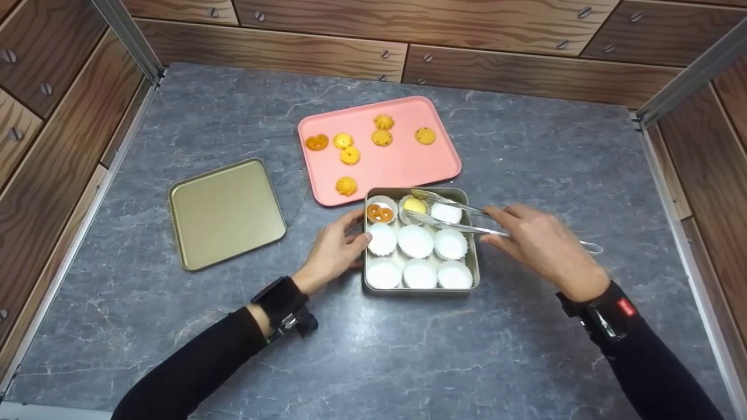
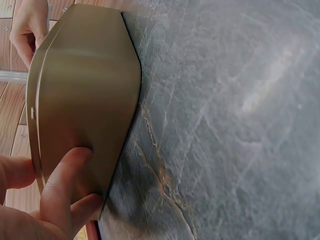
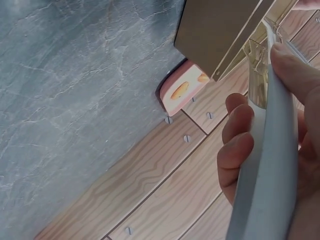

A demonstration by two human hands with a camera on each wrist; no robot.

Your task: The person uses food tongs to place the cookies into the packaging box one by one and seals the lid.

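Note:
My right hand [image 1: 534, 245] holds a pair of metal tongs [image 1: 449, 224] that reaches over the rectangular tin [image 1: 474, 256]. The tongs' tips stand either side of a yellow cookie [image 1: 415, 205] in the back middle paper cup; whether they touch it I cannot tell. A pretzel-shaped cookie [image 1: 380, 213] sits in the back left cup. White paper cups [image 1: 415, 241] in rows fill the rest of the tin. At the tin's left side, my left hand [image 1: 335, 248] rests its thumb by the rim, with fingers [image 2: 75, 157] pressed against the outer wall.
Behind the tin lies a pink tray [image 1: 397, 169] bearing several cookies, among them a swirled one [image 1: 346, 186] and a pretzel-shaped one [image 1: 317, 142]. A gold square lid [image 1: 227, 216] lies at the left. Wood-patterned panels [image 1: 327, 46] border the grey marbled table.

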